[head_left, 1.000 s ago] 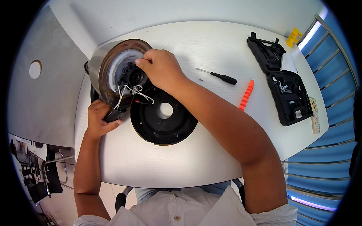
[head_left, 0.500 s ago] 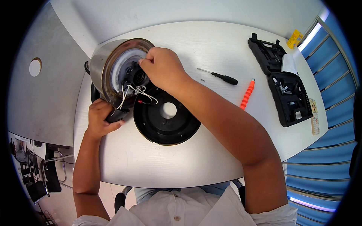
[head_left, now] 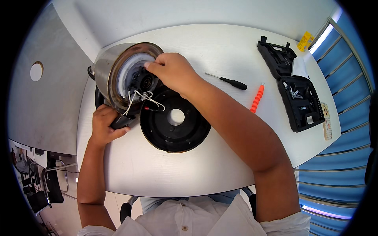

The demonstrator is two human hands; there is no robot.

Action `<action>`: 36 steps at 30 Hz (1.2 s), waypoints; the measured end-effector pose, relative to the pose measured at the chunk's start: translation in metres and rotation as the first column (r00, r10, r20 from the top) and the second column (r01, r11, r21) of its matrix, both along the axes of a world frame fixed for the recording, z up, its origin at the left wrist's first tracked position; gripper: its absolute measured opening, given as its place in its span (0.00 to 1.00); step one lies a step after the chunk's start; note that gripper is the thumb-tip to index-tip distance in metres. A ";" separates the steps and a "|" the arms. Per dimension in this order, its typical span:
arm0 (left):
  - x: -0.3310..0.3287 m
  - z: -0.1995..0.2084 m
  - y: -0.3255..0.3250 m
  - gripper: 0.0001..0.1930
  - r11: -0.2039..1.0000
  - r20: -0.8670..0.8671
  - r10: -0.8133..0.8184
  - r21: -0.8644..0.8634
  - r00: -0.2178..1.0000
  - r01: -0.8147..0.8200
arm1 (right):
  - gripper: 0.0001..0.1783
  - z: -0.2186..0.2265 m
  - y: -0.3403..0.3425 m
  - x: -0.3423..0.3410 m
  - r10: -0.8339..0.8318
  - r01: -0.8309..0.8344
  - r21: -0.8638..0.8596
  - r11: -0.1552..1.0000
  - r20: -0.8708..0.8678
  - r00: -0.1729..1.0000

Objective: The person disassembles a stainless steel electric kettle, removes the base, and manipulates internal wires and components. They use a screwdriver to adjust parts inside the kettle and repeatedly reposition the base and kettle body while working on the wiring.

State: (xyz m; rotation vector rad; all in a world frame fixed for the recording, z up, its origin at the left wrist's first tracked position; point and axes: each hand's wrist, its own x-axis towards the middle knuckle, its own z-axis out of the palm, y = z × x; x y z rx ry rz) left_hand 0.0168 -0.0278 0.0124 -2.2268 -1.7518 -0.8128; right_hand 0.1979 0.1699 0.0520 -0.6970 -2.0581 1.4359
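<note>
An electric kettle [head_left: 103, 65] lies tipped on its side at the left of the table, its opened underside turned toward me. Inside the rim show a whitish ring [head_left: 126, 70], a black round connector [head_left: 146, 81] and loose white wires [head_left: 136, 96]. My left hand [head_left: 107, 124] is wrapped round the black kettle handle [head_left: 121, 121]. Over the upper right of the underside, my right hand [head_left: 173, 72] is closed, thumb and fingers pressed together at the ring's edge; what they pinch is hidden. A round black base cover [head_left: 189, 135] with a central hole lies just below the kettle.
A black screwdriver [head_left: 235, 83] and an orange flexible shaft [head_left: 258, 98] lie right of my right forearm. Farther right sits an opened black tool case [head_left: 299, 122] with bits, beside a beige remote-like strip [head_left: 326, 122]. A yellow packet [head_left: 305, 41] stands at the far right corner.
The right hand's fingers have shifted slightly along the kettle's underside, and the kettle has turned very little. My left hand keeps its hold on the handle.
</note>
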 end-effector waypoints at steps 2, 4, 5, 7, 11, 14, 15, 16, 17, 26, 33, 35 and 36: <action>0.000 0.000 0.000 0.26 1.000 0.006 0.004 -0.002 1.000 -0.004 | 0.19 0.002 -0.001 0.001 0.022 -0.022 -0.022 1.000 0.003 1.000; 0.000 0.000 0.000 0.26 1.000 0.009 0.007 0.002 1.000 -0.007 | 0.20 0.003 -0.001 0.001 0.031 -0.031 -0.012 0.999 0.010 0.999; 0.001 0.000 0.000 0.26 1.000 0.010 0.009 0.000 1.000 -0.009 | 0.20 0.001 0.001 0.000 0.024 -0.024 -0.007 1.000 0.000 1.000; 0.001 0.001 0.001 0.27 1.000 0.013 0.012 -0.004 1.000 -0.012 | 0.21 -0.003 0.004 -0.001 0.010 -0.010 0.003 1.000 -0.019 1.000; 0.001 0.000 0.000 0.27 1.000 0.013 0.020 -0.010 1.000 -0.020 | 0.23 0.002 0.003 0.001 0.016 -0.015 -0.116 0.993 0.009 1.000; 0.001 0.000 0.000 0.27 1.000 0.016 0.021 -0.017 1.000 -0.021 | 0.22 -0.001 0.005 0.000 0.020 -0.019 -0.098 0.995 0.009 1.000; 0.002 0.001 0.001 0.27 1.000 0.018 0.019 -0.012 1.000 -0.019 | 0.22 -0.001 0.005 0.000 0.019 -0.018 -0.093 0.995 0.011 1.000; 0.002 0.001 0.001 0.27 1.000 0.021 0.017 -0.007 1.000 -0.017 | 0.22 -0.001 0.006 0.000 0.018 -0.017 -0.088 0.996 0.012 1.000; 0.002 0.001 0.001 0.27 1.000 0.024 0.018 -0.003 1.000 -0.017 | 0.22 -0.001 0.006 -0.001 0.016 -0.015 -0.086 0.996 0.013 1.000; -0.001 -0.001 0.000 0.27 1.000 0.031 0.025 -0.013 0.999 -0.025 | 0.19 0.007 0.002 0.002 0.019 -0.014 -0.056 0.998 0.075 0.997; -0.005 0.002 -0.004 0.31 0.996 0.013 0.038 -0.081 0.999 -0.037 | 0.16 0.006 0.004 0.004 0.000 0.002 -0.033 0.999 0.053 0.999; -0.010 0.004 -0.008 0.33 0.991 0.020 0.040 -0.125 0.999 -0.037 | 0.16 0.015 0.006 0.011 -0.028 0.028 -0.010 1.000 0.041 0.999; -0.012 0.005 -0.010 0.34 0.990 0.042 0.037 -0.134 0.998 -0.031 | 0.16 0.020 0.009 0.015 -0.052 0.051 0.029 0.998 0.020 0.998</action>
